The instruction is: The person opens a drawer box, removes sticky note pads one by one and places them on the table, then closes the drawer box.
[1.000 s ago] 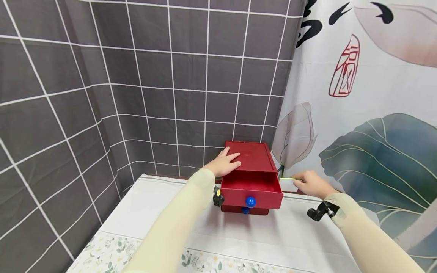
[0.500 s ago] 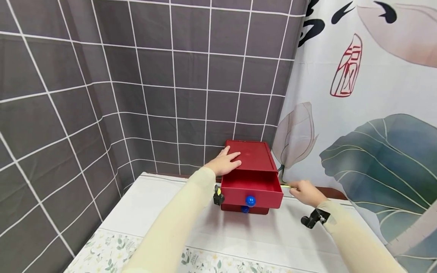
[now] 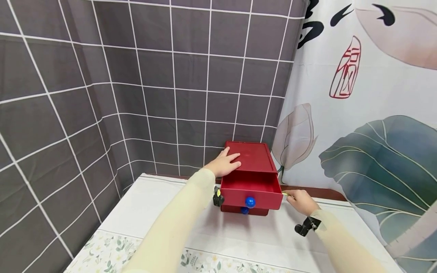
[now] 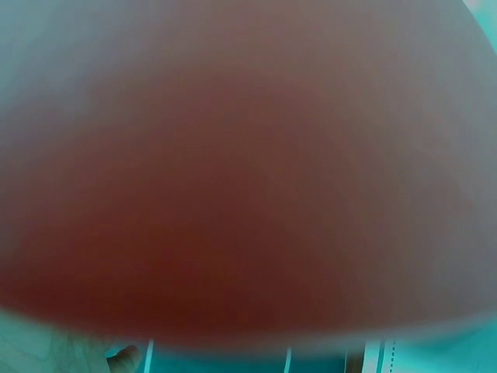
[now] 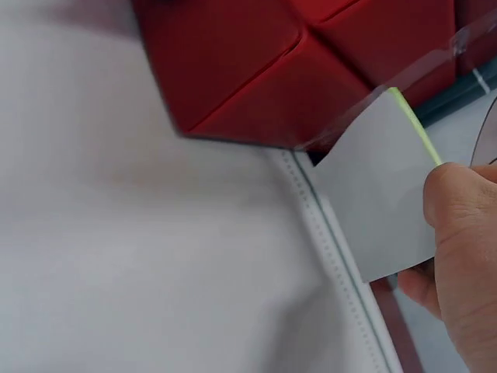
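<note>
A red two-drawer box (image 3: 254,155) stands on the table, its upper drawer (image 3: 235,197) pulled out and its inside visible. My left hand (image 3: 223,163) rests with fingers spread on the left side of the box's top. Just right of the drawer, my right hand (image 3: 302,201) pinches a thin square pad, like sticky notes (image 5: 380,186), white-faced with a yellow-green edge. The right wrist view has the pad's far corner beside the red drawer; whether they touch I cannot tell. Something blurred and reddish-brown fills most of the left wrist view.
Blue ball knobs (image 3: 250,202) stick out from the drawer fronts. The white table (image 3: 164,197) has a floral strip along its front. A dark grid cloth (image 3: 153,94) hangs behind and at the left, and a printed curtain (image 3: 307,87) at the right.
My right hand has moved left and toward me with the pad, from beside the box to near the open drawer's front right corner. The left hand stays on the box.
</note>
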Available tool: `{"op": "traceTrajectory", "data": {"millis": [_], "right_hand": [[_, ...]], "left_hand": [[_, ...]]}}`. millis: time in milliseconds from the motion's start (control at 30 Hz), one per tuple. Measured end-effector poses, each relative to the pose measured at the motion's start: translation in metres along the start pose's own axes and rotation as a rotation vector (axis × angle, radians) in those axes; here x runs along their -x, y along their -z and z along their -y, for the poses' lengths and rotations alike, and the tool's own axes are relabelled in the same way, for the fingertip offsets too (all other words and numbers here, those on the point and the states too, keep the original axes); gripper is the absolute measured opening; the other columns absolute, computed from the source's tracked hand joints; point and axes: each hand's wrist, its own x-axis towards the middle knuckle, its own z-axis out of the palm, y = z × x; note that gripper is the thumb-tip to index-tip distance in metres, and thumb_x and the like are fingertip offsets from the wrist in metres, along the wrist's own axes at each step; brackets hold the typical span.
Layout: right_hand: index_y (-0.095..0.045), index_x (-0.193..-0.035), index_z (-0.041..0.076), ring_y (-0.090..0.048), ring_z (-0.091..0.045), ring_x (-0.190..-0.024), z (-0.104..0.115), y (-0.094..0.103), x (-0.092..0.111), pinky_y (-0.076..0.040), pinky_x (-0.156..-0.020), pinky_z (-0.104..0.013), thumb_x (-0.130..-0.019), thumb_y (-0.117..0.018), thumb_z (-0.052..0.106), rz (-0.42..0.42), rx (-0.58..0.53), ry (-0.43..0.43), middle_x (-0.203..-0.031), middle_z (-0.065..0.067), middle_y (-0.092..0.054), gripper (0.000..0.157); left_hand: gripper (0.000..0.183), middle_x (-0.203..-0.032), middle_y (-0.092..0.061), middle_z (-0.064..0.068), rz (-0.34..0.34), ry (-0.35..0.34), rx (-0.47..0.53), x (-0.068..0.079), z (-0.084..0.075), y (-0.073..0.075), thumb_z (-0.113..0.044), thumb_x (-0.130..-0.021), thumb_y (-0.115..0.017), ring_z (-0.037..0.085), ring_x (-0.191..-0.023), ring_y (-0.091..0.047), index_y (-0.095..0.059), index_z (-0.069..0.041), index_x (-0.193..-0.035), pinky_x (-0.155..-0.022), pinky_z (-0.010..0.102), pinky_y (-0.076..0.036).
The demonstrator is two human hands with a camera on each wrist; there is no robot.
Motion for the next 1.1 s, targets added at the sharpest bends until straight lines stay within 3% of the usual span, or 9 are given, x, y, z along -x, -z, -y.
{"op": "traceTrajectory", "data": {"millis": [133, 267, 633, 733, 833, 1100], "right_hand": [[-0.066, -0.11, 0.002, -0.046, -0.015, -0.059, -0.005, -0.007, 0.002, -0.038, -0.054, -0.03, -0.087, -0.053, 0.008, -0.023, 0.016, 0.018, -0.089, -0.008, -0.067, 0.027], [-0.066, -0.109, 0.002, -0.048, -0.015, -0.064, -0.009, -0.014, 0.006, -0.038, -0.057, -0.031, -0.086, -0.054, 0.007, -0.044, 0.032, 0.029, -0.099, -0.011, -0.066, 0.027], [-0.069, -0.107, 0.007, -0.058, -0.017, -0.077, -0.014, -0.033, 0.015, -0.045, -0.066, -0.036, -0.082, -0.054, 0.003, -0.094, 0.049, 0.099, -0.101, -0.007, -0.067, 0.03], [-0.067, -0.112, 0.005, -0.061, -0.023, -0.088, -0.014, -0.038, 0.017, -0.048, -0.076, -0.042, -0.081, -0.054, 0.002, -0.077, 0.06, 0.114, -0.107, -0.009, -0.065, 0.033], [-0.065, -0.114, 0.006, -0.058, -0.029, -0.106, -0.014, -0.041, 0.018, -0.044, -0.088, -0.048, -0.083, -0.055, 0.004, -0.04, 0.091, 0.087, -0.114, -0.009, -0.063, 0.033], [-0.065, -0.113, 0.002, -0.054, -0.035, -0.109, -0.011, -0.046, 0.017, -0.041, -0.09, -0.051, -0.085, -0.056, 0.007, 0.04, 0.1, 0.0, -0.115, -0.014, -0.061, 0.03]], "left_hand": [[0.058, -0.153, -0.006, 0.006, 0.003, 0.001, -0.001, 0.0, 0.0, 0.001, -0.054, -0.09, -0.038, 0.026, -0.139, -0.006, -0.032, -0.033, -0.143, -0.106, 0.049, -0.02], [0.057, -0.153, -0.006, 0.006, 0.003, -0.002, -0.002, 0.0, -0.002, 0.001, -0.054, -0.09, -0.038, 0.026, -0.139, -0.006, -0.032, -0.032, -0.143, -0.106, 0.049, -0.02], [0.057, -0.153, -0.006, 0.006, 0.003, 0.004, -0.002, 0.0, 0.0, -0.001, -0.054, -0.09, -0.037, 0.025, -0.139, -0.005, -0.032, -0.033, -0.143, -0.106, 0.048, -0.02], [0.058, -0.153, -0.006, 0.006, 0.005, 0.005, -0.003, -0.001, 0.0, -0.002, -0.054, -0.09, -0.037, 0.025, -0.139, -0.005, -0.032, -0.033, -0.143, -0.106, 0.048, -0.02], [0.058, -0.153, -0.006, 0.006, 0.009, 0.003, 0.003, 0.0, 0.001, -0.002, -0.054, -0.09, -0.038, 0.025, -0.139, -0.005, -0.032, -0.032, -0.143, -0.106, 0.048, -0.02], [0.057, -0.153, -0.007, 0.006, -0.006, 0.0, 0.014, -0.001, 0.001, -0.001, -0.054, -0.09, -0.038, 0.026, -0.139, -0.005, -0.032, -0.033, -0.143, -0.106, 0.049, -0.02]]}}
